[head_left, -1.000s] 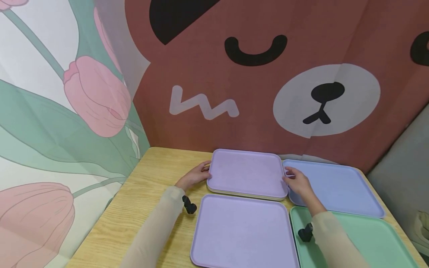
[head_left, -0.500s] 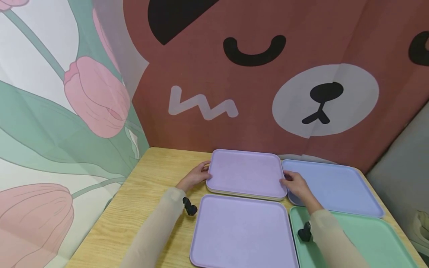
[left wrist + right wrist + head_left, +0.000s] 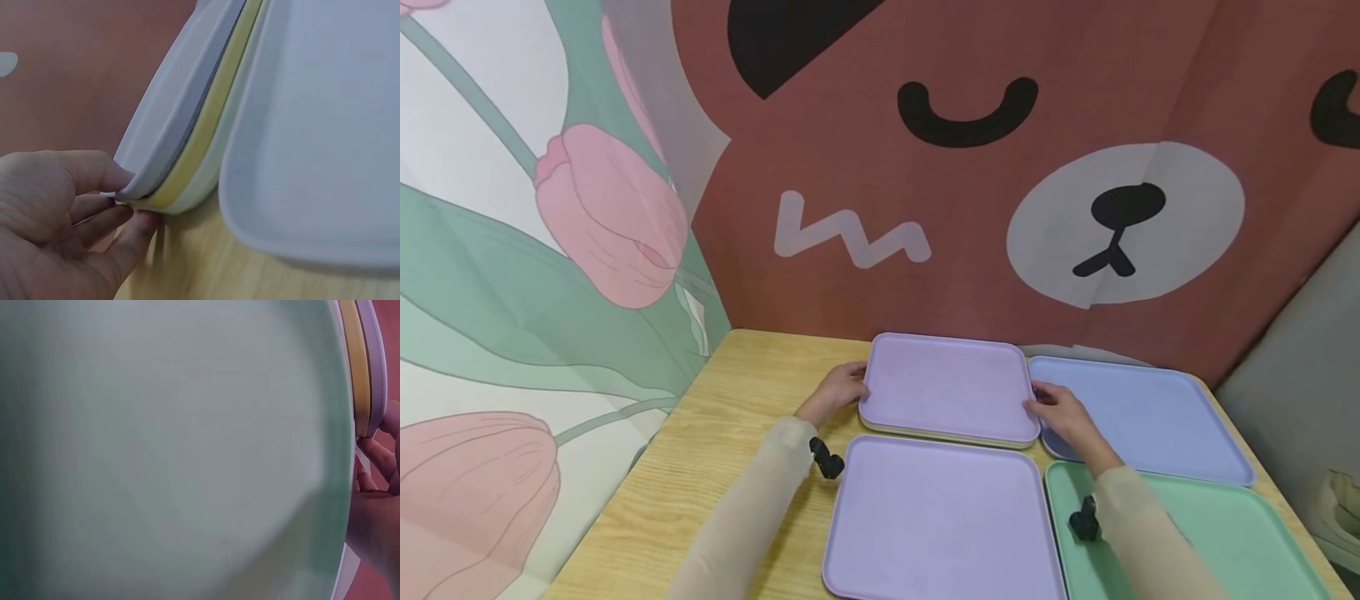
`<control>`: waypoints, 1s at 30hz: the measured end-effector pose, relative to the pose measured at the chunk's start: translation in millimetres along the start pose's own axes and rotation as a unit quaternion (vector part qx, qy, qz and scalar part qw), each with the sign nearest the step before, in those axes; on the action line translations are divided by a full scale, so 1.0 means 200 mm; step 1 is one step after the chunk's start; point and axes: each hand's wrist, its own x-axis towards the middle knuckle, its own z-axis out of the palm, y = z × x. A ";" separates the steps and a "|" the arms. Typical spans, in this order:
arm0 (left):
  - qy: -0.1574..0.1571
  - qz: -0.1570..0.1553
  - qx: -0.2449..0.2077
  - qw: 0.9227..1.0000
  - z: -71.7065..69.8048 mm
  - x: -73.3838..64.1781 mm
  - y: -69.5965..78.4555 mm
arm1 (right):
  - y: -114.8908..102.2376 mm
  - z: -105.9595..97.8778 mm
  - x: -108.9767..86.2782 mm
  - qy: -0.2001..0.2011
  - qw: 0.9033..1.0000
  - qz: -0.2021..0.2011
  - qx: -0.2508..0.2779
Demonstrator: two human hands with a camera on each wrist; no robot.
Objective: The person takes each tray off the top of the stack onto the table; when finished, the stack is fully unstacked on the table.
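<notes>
A purple tray (image 3: 951,387) tops a short stack at the back of the wooden table. In the left wrist view, a yellow tray (image 3: 215,106) and a pale greenish tray (image 3: 209,169) lie beneath it. My left hand (image 3: 835,394) pinches the purple tray's left edge, thumb on its rim and fingers below, against the stack's corner. At the opposite edge, my right hand (image 3: 1066,417) grips the same tray between thumb and fingers. Part of the right hand's fingers is hidden behind the rim in the head view.
Another purple tray (image 3: 946,517) lies just in front of the stack. To the right are a blue tray (image 3: 1150,421), close to the stack, and a green tray (image 3: 1217,533) under my right forearm. A bear-printed wall cloth (image 3: 850,300) stands behind the table.
My right thumb has shifted slightly left onto the upper purple tray's rim. My left hand keeps its place at the other edge, and the trays look unmoved.
</notes>
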 end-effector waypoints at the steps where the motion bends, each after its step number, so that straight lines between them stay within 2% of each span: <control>1: 0.008 0.001 0.003 1.000 0.00 0.00 0.01 | 0.00 0.00 0.00 -0.004 1.000 0.005 0.005; 4: 0.022 -0.001 -0.002 1.000 -0.01 -0.01 0.04 | 0.00 -0.01 0.00 -0.015 0.999 0.023 0.019; 7: 0.021 -0.005 -0.025 0.999 -0.02 -0.02 0.08 | -0.01 -0.02 -0.01 -0.024 0.999 0.039 0.030; 10: 0.007 -0.018 -0.059 0.998 -0.05 -0.03 0.11 | -0.01 -0.03 -0.01 -0.029 0.998 0.039 0.033; 13: -0.021 -0.034 -0.105 0.994 -0.08 -0.03 0.11 | -0.01 -0.03 -0.01 -0.031 0.998 0.037 0.034; 17: -0.063 -0.046 -0.151 0.985 -0.13 -0.03 0.10 | -0.01 -0.03 -0.01 -0.036 0.998 0.043 0.036; 21: -0.092 -0.051 -0.178 0.978 -0.17 -0.03 0.06 | -0.01 -0.04 -0.01 -0.040 0.998 0.044 0.037; 25: -0.097 -0.053 -0.205 0.972 -0.21 -0.04 0.02 | 0.01 -0.03 -0.01 -0.037 0.998 0.040 0.025; 30: -0.087 -0.056 -0.235 0.966 -0.28 -0.06 -0.04 | 0.02 -0.03 -0.01 -0.030 0.999 0.041 0.020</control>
